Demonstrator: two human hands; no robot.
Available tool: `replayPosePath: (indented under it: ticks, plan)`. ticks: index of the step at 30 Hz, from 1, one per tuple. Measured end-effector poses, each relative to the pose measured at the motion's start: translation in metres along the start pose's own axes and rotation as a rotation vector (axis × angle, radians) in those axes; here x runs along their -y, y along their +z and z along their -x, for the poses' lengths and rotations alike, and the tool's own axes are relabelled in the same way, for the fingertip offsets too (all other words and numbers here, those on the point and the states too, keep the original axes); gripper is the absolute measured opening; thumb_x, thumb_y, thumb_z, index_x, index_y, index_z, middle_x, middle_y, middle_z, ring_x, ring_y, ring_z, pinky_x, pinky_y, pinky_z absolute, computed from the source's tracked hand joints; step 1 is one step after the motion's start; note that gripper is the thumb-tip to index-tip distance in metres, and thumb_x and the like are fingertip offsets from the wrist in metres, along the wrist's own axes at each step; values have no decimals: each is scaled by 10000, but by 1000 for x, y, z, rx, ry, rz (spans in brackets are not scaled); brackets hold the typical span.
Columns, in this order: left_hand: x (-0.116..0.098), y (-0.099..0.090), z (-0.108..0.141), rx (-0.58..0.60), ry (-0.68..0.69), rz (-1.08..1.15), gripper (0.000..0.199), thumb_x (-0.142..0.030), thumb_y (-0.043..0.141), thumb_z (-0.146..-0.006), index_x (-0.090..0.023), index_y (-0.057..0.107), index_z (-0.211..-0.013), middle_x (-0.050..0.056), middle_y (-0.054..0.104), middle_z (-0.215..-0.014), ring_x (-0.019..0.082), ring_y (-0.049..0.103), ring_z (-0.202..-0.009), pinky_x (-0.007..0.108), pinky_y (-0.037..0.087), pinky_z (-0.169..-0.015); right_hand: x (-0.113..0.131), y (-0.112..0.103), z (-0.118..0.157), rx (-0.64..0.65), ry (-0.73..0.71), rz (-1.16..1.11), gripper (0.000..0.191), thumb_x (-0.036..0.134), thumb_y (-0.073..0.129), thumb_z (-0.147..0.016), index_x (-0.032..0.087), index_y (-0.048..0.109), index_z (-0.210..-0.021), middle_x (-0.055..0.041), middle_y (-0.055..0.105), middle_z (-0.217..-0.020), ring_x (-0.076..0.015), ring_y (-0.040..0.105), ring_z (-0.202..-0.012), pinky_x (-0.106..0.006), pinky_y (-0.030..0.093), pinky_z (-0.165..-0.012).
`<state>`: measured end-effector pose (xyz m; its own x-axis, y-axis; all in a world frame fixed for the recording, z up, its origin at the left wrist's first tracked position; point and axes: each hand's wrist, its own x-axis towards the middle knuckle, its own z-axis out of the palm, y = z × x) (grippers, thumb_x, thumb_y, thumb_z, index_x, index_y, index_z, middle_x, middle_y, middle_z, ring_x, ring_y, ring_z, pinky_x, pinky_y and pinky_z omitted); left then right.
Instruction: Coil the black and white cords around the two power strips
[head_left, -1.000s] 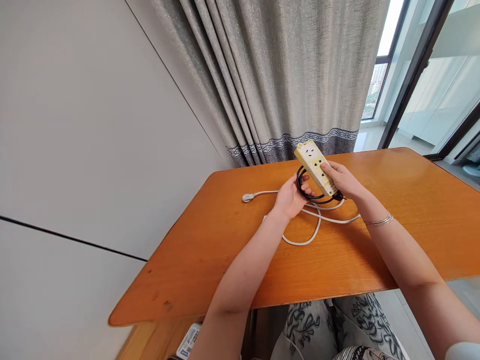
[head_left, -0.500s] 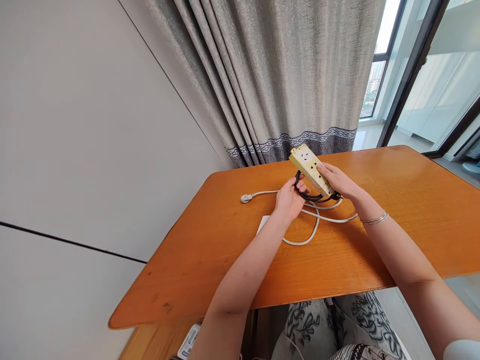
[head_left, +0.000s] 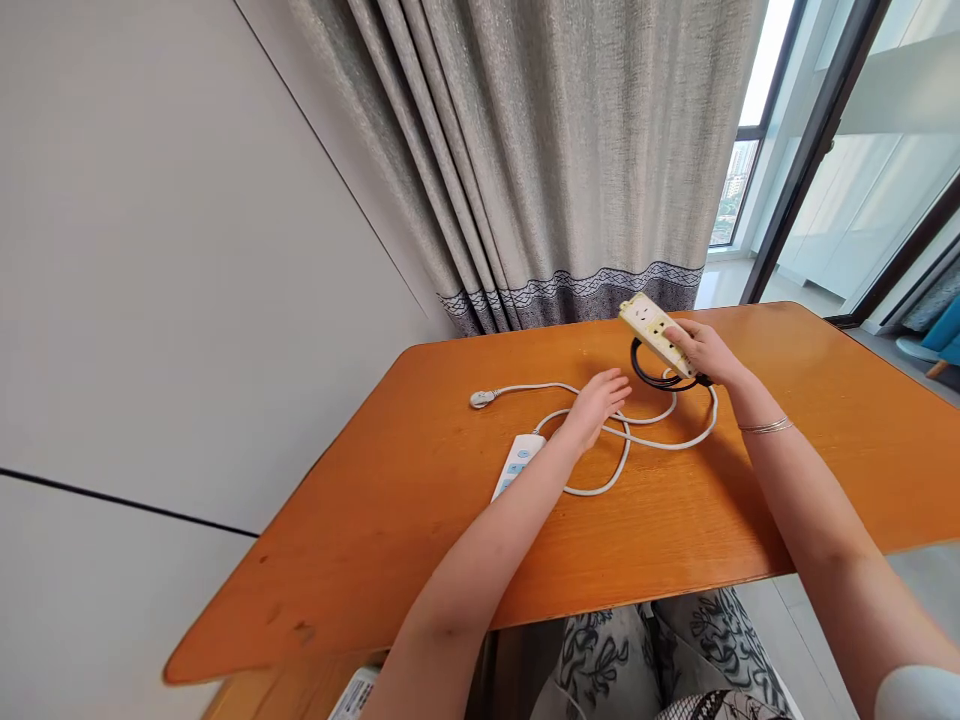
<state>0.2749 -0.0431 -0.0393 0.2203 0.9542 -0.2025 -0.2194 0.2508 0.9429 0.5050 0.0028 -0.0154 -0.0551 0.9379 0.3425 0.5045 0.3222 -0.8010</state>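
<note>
Now holding the yellowed power strip point(head_left: 651, 322) with just the right hand point(head_left: 709, 355), after letting go of its black cord point(head_left: 634, 362) with the left hand point(head_left: 595, 405).
Pinched between right thumb and fingers, up over the worktop point(head_left: 375, 540), away from the left hand, so left fingers free, open and a little apart. Hidden partly by the left arm: the white power strip point(head_left: 519, 456). Hard to tell: if touching the white cord point(head_left: 600, 491) with the left hand, and where to find the black cord's plug.
</note>
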Motion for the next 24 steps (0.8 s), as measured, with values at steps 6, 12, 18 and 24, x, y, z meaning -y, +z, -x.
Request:
replayPosePath:
  ticks: [6,12,18,24]
  plan:
    - [28,-5,-10,166,148,-657,223,-204,638,-851,-173,712,-1059,124,726,-1281,245,651,-1210,403,447,-1120,-71,-80,-18,-27,359,328,555,548,469,-1001,128,688,-1291,-100,736,-1007,-145,588,-690,-238,460,-590]
    - [32,-9,-8,227,232,-877,272,-267,634,-867,-193,715,-1116,114,724,-1283,278,650,-1207,440,470,-1090,-116,-115,-27,58,480,526,487,458,498,-1010,87,716,-1238,-163,751,-1044,-193,635,-733,-280,481,-622]
    - [30,-9,-5,243,211,-869,263,-267,625,-878,-198,707,-1118,115,717,-1293,276,650,-1214,429,474,-1088,-142,-121,-36,104,440,711,539,506,443,-1022,102,715,-1254,-195,714,-1231,-260,653,-1008,-309,468,-807]
    - [25,-7,1,271,215,-976,303,-254,590,-898,-183,695,-1173,124,699,-1316,282,626,-1247,420,462,-1095,-151,-121,-45,172,391,850,558,483,359,-1047,114,699,-1291,-182,702,-1250,-274,614,-1105,-339,447,-909]
